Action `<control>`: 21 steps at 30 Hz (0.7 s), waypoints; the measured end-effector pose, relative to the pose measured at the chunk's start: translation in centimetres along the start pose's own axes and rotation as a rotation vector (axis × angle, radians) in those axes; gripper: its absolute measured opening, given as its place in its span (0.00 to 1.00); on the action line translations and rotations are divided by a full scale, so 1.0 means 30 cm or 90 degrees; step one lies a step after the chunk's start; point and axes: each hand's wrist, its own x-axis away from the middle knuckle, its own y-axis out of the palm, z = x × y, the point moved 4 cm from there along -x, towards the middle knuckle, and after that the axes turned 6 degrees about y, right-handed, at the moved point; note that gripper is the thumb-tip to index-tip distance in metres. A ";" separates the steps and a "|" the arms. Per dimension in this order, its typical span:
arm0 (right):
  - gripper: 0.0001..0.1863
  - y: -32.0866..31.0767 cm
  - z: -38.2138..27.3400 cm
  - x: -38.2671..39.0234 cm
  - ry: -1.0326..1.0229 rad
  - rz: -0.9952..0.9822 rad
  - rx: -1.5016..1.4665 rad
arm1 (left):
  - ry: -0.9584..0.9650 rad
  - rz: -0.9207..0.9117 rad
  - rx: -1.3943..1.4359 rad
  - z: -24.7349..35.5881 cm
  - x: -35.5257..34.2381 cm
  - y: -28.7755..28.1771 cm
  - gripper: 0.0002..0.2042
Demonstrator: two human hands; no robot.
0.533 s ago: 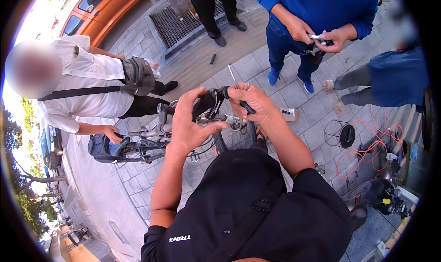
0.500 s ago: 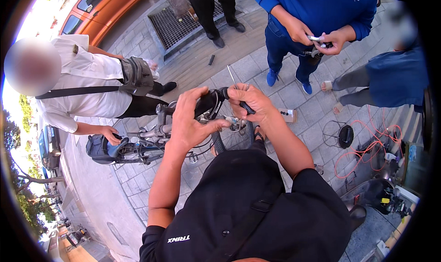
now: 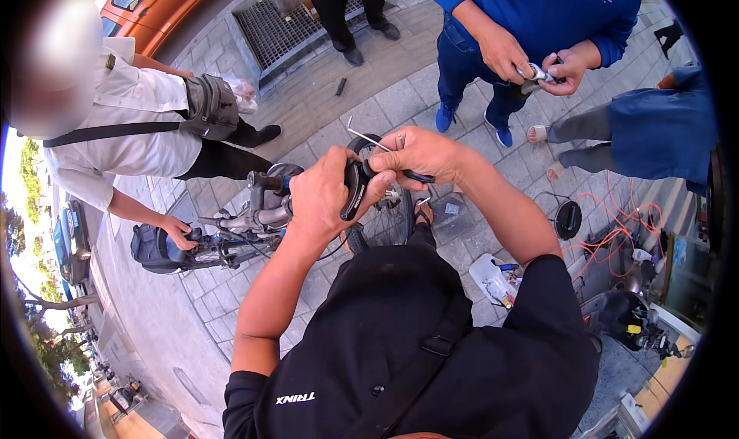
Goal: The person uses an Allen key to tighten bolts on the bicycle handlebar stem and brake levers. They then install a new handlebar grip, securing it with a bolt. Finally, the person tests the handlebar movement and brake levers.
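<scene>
My left hand (image 3: pixel 317 192) is closed around a black bicycle part (image 3: pixel 356 189) with a curved face and pale lettering; its exact kind is hard to make out. Close against it, my right hand (image 3: pixel 422 158) grips a tool with a thin metal shaft (image 3: pixel 372 139) and a black handle (image 3: pixel 418 176). The shaft points up and to the left, its tip bent. My right fingertips meet the upper end of the black part, partly hiding it. Just beyond and left of my hands stands a bicycle (image 3: pixel 269 212) with grey handlebars, its front wheel (image 3: pixel 391 208) partly covered by my hands.
A person in a white shirt (image 3: pixel 146 142) stands left, a hand at the bicycle's saddle. Ahead, a person in blue (image 3: pixel 539 23) holds a small metal object (image 3: pixel 536 75). Right of me lie a white tray (image 3: pixel 485 276) with small items and an orange hose (image 3: pixel 616 235).
My left hand has closed around the black part, its thumb now along it. The tool's shaft has swung leftward in my right hand. The white tray has come into view on the right.
</scene>
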 end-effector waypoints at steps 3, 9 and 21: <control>0.20 -0.005 -0.039 0.004 0.052 -0.001 0.092 | 0.005 0.008 -0.019 -0.003 0.001 0.009 0.25; 0.20 -0.006 -0.099 0.001 0.152 0.011 0.245 | 0.007 0.049 -0.030 -0.016 0.002 0.024 0.21; 0.24 0.041 -0.195 0.006 0.319 0.019 0.309 | 0.069 0.093 -0.028 -0.018 0.003 0.019 0.18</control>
